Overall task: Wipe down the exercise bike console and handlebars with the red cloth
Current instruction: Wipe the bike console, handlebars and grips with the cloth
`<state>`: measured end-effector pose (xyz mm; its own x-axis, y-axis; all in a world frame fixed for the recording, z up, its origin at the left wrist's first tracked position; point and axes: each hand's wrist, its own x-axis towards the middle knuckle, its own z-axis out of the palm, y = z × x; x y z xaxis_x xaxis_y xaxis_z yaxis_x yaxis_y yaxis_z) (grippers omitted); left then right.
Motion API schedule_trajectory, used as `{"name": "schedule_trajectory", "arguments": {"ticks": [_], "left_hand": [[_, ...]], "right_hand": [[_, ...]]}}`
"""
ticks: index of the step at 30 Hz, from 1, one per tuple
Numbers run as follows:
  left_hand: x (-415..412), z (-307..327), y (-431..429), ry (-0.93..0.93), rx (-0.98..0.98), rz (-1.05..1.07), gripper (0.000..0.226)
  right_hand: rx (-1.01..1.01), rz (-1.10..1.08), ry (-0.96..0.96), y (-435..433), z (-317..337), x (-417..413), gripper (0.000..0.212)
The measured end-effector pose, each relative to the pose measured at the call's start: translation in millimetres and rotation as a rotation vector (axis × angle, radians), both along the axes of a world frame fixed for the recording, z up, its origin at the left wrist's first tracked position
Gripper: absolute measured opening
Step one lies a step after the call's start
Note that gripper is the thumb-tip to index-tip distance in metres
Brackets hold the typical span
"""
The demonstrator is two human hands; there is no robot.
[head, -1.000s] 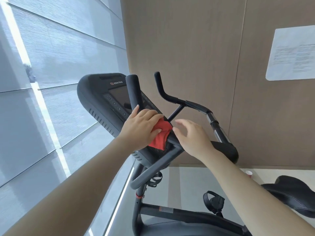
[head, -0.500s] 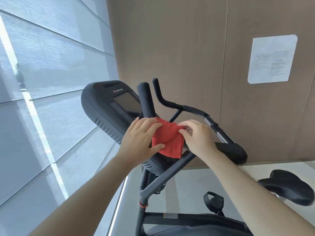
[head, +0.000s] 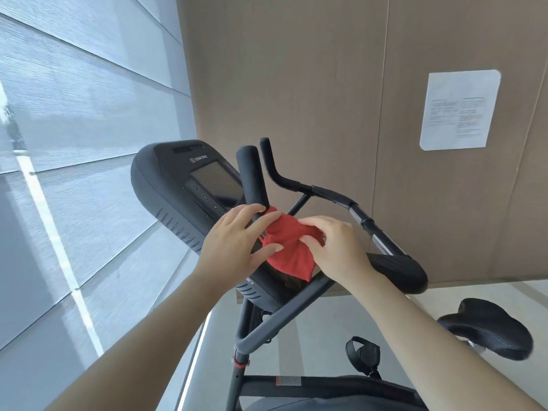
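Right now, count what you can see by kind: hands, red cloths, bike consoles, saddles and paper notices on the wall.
hands: 2, left hand and right hand
red cloth: 1
console: 1
saddle: 1
wall notice: 1
total: 6

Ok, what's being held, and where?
The red cloth: the right hand pinches its upper right edge with curled fingers; the left hand rests straight fingers on its left edge.

The scene is viewed from a single wide-angle camera worn on the head, directed forward and down. The console [head: 166, 179] and handlebars [head: 332, 197] are seen from close by, near the centre. The frame is tilted, so the wall [head: 296, 84] leans.
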<state>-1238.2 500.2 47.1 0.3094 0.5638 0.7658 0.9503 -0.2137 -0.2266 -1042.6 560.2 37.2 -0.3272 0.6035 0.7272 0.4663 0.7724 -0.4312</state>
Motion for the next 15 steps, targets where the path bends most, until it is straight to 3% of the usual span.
{"name": "schedule_trajectory", "arguments": {"ticks": [7,15], "left_hand": [[0,-1,4,-0.027,0.056,0.015,0.046],[-41,10,0,-0.197,0.043,-0.005,0.042]], "right_hand": [[-0.002,0.127,-0.055,-5,0,-11,0.054],[-0.050,-0.032,0.159,3,6,-26,0.023]]}}
